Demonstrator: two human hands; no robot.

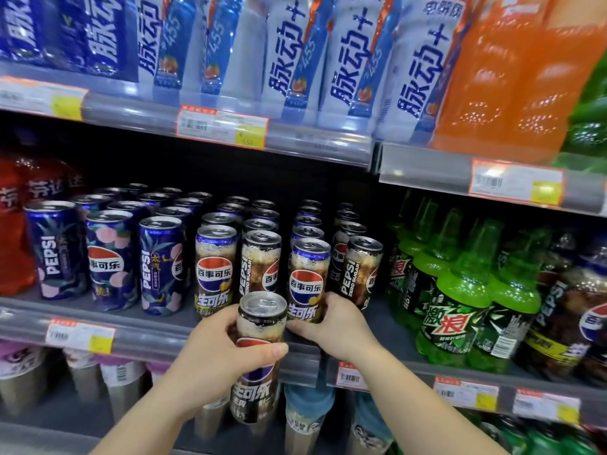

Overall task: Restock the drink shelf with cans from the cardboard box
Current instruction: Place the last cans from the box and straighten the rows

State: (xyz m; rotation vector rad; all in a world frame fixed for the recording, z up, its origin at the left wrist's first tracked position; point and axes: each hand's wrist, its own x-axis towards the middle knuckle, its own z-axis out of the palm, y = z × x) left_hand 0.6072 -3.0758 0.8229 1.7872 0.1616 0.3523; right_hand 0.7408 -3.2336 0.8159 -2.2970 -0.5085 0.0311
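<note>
My left hand (226, 353) grips a tall Pepsi can (259, 326) with a silver top, held upright in front of the middle shelf's edge (147, 339). My right hand (335, 326) wraps around the base of another Pepsi can (308, 270) that stands at the front of its row on the shelf. Rows of similar cans (262, 238) run back into the shelf on both sides of it. The cardboard box is out of view.
Dark blue Pepsi cans (111, 257) fill the left of the shelf, with red bottles (13, 224) beyond them. Green bottles (460, 290) stand to the right. Blue-and-white bottles (295, 60) and orange bottles (509, 70) line the shelf above; cups sit below.
</note>
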